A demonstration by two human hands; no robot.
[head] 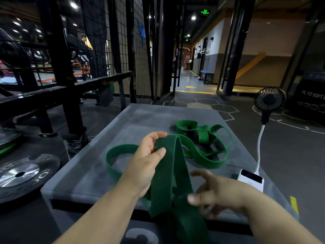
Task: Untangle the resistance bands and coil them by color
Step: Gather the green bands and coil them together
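One grey box (98, 164), tangled green bands (168, 173) (count unclear), left hand (146, 161) pinching

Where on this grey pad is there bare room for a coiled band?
Bare: the far left strip of the pad, beyond the green loop, and its near left corner. Crowded: the right side, with tangled bands and a power bank.

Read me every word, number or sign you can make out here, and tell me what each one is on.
"PL YO SOFT", cut off at the frame edge: black box on the right.
Green ceiling sign: lit characters, too blurred to read.
Weight plate: raised lettering, unreadable.
Grey padded box, front: pale figure, cut off, cannot tell.
Green resistance band: no print visible.
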